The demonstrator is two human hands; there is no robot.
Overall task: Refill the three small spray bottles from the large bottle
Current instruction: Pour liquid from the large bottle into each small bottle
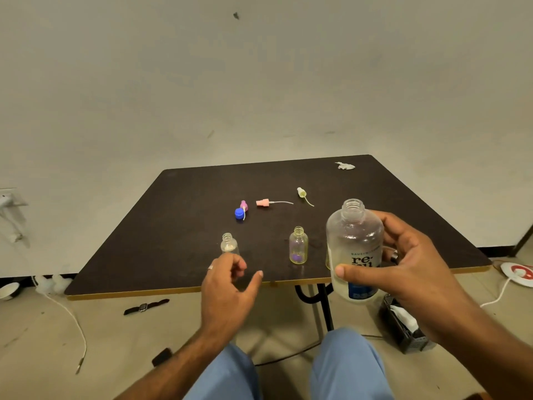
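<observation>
My right hand (409,272) grips the uncapped large bottle (356,249); my left hand (230,281) hangs loose, holding nothing, just before the clear small bottle (229,243). Narrow necks (tiny targets): a fast tilt could spill, I judge.

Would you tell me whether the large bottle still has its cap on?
No, the large bottle, held by the right hand, shows an open threaded neck.
</observation>
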